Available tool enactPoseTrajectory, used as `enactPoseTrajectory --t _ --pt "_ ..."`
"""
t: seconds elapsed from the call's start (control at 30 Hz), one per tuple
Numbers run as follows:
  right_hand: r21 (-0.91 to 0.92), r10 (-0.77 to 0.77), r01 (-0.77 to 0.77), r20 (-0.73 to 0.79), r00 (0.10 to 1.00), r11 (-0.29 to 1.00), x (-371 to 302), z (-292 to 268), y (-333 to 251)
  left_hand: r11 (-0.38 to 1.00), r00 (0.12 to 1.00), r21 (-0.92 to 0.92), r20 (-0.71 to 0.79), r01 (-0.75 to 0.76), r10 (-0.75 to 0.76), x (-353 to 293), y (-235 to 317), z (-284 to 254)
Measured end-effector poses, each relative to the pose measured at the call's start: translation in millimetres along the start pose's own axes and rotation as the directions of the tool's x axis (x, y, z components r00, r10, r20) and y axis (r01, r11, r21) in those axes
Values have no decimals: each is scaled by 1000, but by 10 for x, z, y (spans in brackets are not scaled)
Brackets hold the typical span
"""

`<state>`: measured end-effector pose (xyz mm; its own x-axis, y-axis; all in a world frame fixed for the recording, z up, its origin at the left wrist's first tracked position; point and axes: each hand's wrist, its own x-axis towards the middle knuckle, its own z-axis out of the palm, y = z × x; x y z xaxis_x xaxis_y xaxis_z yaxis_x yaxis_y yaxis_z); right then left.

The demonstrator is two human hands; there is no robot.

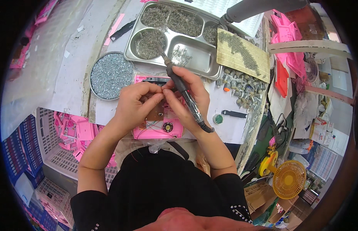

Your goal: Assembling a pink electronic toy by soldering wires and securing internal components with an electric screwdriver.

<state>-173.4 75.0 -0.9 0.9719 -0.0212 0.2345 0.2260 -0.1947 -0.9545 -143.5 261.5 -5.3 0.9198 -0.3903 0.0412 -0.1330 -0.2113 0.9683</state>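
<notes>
A pink plastic housing (pixel 177 130) lies on the table before me, with a brown board, thin wires, a small round speaker-like part (pixel 167 127) and a black part along its far side. My left hand (pixel 135 102) is over its left half, thumb and fingertips pinched together; whatever they grip is too small to make out. My right hand (pixel 192 98) meets those fingertips with its own pinch. Through the right hand runs a soldering iron (pixel 179 81), its black handle resting by the thumb and its metal tip slanting up over the steel tray (pixel 173 38).
Small metal springs fill several tray compartments. A round tin of screws (pixel 111 76) stands left. At right are a card with rows of small metal pieces (pixel 240 52), small motors (pixel 240 90), a green pot (pixel 217 118) and a black strip (pixel 233 114). A crate (pixel 51 144) holds pink parts.
</notes>
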Motion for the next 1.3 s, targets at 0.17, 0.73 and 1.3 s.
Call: enactPoseTrajectory --t 0.17,0.73,1.3 --pt "-57 -17 12 -87 996 998 -58 36 6 1000 1000 5 16 -5 5 -7 -23 -20" --pt "-316 -277 279 50 959 907 -535 -546 -139 901 992 417 6 -118 127 3 35 35" --pt "-329 -322 354 147 935 876 -566 -503 11 912 992 395 -3 -113 124 3 42 36"
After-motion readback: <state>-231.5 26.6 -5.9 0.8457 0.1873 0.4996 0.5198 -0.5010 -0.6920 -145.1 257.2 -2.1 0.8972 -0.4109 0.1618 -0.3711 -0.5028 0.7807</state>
